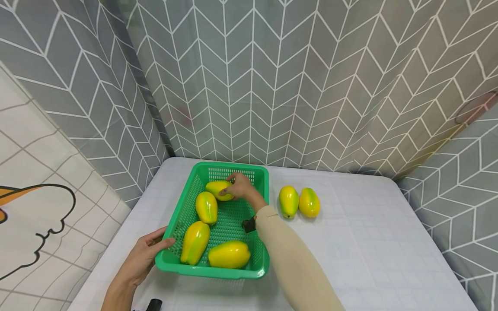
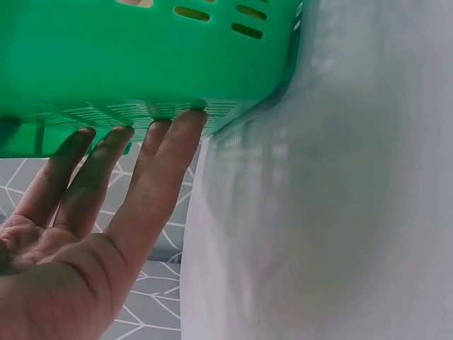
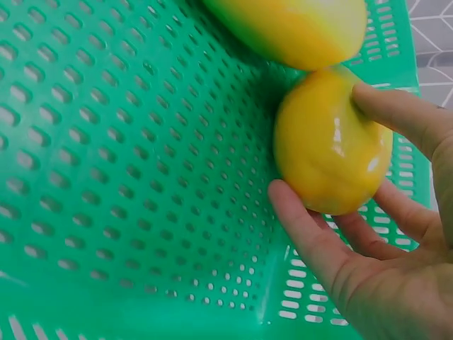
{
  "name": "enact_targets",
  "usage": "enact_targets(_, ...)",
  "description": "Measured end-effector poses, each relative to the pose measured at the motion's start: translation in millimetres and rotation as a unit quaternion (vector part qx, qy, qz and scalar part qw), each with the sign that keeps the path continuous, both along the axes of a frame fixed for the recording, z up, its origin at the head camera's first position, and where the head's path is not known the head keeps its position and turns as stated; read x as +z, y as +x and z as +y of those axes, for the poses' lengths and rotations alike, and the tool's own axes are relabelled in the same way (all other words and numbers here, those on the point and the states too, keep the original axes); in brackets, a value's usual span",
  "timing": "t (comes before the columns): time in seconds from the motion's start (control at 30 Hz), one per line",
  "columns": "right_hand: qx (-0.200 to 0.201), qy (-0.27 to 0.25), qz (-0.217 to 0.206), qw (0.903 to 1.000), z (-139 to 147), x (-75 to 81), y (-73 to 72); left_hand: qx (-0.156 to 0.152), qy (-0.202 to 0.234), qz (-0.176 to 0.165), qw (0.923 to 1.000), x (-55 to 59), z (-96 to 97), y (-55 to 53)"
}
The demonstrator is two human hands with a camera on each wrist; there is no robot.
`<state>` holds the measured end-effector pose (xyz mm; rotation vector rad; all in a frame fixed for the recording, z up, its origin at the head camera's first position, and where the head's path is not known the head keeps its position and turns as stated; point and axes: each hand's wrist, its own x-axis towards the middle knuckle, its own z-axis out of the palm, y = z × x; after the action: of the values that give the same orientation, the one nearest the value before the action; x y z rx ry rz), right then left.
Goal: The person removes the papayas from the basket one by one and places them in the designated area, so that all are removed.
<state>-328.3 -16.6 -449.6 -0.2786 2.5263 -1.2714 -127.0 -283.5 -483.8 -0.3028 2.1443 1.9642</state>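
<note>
A green plastic basket (image 1: 268, 185) stands on the table with several yellow-green papayas inside. My right hand (image 1: 242, 186) reaches into its far end and holds a papaya (image 3: 333, 142), thumb on one side and fingers on the other. That papaya lies by the far wall, close to another papaya (image 1: 206, 208). Nearer the front are a papaya (image 1: 195, 242) at the left and a papaya (image 1: 229, 255) lying sideways. My left hand (image 1: 142, 257) holds the basket's left side near the front, thumb over the rim. In the left wrist view its fingertips (image 2: 190, 122) touch the basket's outside.
Two more papayas, one (image 1: 289, 201) beside the other (image 1: 309, 202), lie on the white-covered table (image 1: 350, 250) to the right of the basket. A grey patterned curtain (image 1: 249, 86) hangs behind the table's far edge, with more curtain on both sides.
</note>
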Motion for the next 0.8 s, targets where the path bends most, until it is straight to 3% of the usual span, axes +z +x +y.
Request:
enact_targets(0.27, 0.015, -0.011, -0.011, 0.9998, 12, 4.3, -2.9, -0.002, -0.001, 0.000, 1.0000, -1.1, 0.0, 0.1)
enact_targets(0.8, -0.011, -0.081, -0.031, 0.9962, 31, 20.2, -1.2, -0.006, 0.003, 0.002, 1.0000, -3.0, -1.2, -0.8)
